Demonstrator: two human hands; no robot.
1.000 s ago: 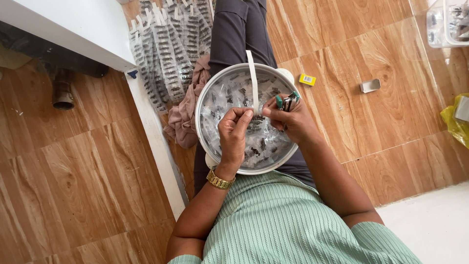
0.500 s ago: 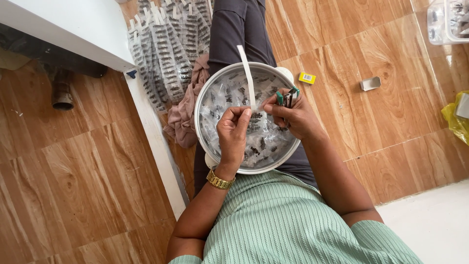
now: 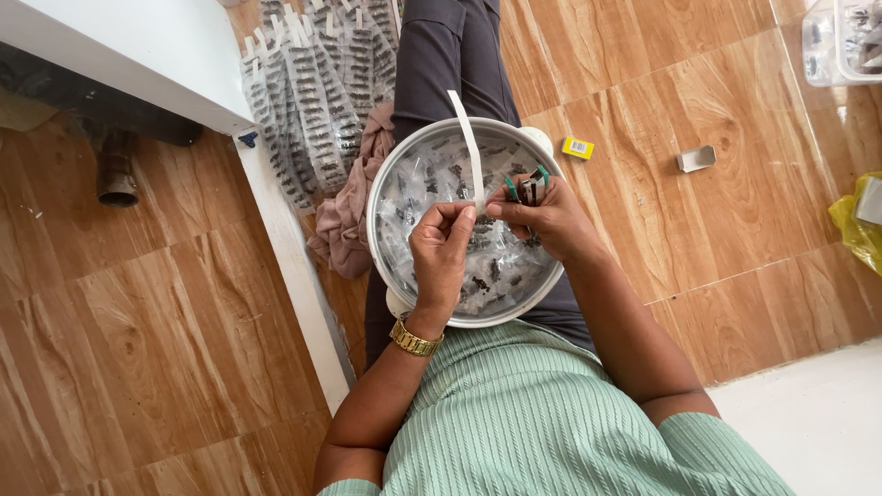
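A round white bowl (image 3: 393,167) rests on my lap, filled with several small clear packets holding dark bits. Over the bowl, my left hand (image 3: 439,250) pinches the lower end of a narrow white strip (image 3: 467,138) that stands up and leans away from me. My right hand (image 3: 549,216) meets it at the same spot, pinching the strip while also holding a small tool with green handles (image 3: 525,186). A gold watch (image 3: 415,341) sits on my left wrist.
Long strips of filled packets (image 3: 317,101) lie fanned on the wooden-look tile floor beyond a brownish cloth (image 3: 346,216). A white ledge (image 3: 138,55) runs at the left. A yellow box (image 3: 578,147), a small metal piece (image 3: 695,159), a clear container (image 3: 841,37) and a yellow bag (image 3: 859,225) lie at the right.
The white strip has tilted slightly leftward between my fingers. Both hands stay over the bowl in nearly the same place.
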